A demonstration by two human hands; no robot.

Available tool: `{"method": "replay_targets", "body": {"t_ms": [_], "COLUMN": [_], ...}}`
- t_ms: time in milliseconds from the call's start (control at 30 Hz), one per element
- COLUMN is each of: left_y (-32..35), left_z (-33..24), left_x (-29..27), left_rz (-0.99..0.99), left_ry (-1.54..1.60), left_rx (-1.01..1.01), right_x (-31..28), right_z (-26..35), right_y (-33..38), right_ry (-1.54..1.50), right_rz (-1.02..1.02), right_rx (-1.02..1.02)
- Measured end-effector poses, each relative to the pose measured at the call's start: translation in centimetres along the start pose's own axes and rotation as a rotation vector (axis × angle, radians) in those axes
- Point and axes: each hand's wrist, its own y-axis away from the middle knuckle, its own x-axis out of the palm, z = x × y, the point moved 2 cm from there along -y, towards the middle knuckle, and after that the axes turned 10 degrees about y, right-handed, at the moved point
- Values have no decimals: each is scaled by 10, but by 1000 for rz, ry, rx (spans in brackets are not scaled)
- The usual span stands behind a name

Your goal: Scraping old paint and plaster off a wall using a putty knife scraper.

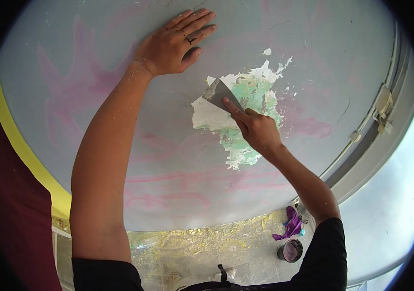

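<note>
While left hand (178, 43) lies flat on chalky wall (119, 121), right hand (255, 128) grips flat metal scraper (220, 94), flaking paint patch (245, 92).

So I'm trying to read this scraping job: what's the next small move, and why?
Probably push the scraper blade up-left under the grey paint edge: the right hand presses it at the bare patch's border, and the left hand braces flat on the wall.
</note>
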Motion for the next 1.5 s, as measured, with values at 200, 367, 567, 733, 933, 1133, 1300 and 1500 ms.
{"method": "replay_targets", "body": {"t_ms": [200, 367, 567, 733, 933, 1133, 1300, 1500], "left_y": [2, 1, 3, 0, -2, 3, 3, 3], "left_z": [2, 1, 2, 14, 27, 2, -1, 6], "left_x": [0, -2, -1, 15, 28, -4, -2, -3], "left_rz": [-16, -16, -14, -53, -467, -9, -30, -71], "left_ry": [5, 39, 23, 21, 100, -17, 66, 28], "left_rx": [-4, 10, 12, 24, 461, 15, 17, 43], "right_x": [7, 8, 12, 3, 3, 19, 21, 1], "right_z": [-7, 9, 6, 12, 18, 13, 10, 16], "right_y": [-5, 1, 2, 3, 3, 5, 5, 0], "right_ry": [64, 53, 16, 1, 36, 50, 72, 149], "right_rz": [-37, -41, -99, -10, 14, -101, -63, -10], "right_rx": [-55, 10, -28, 4, 73, 18, -14, 26]}}
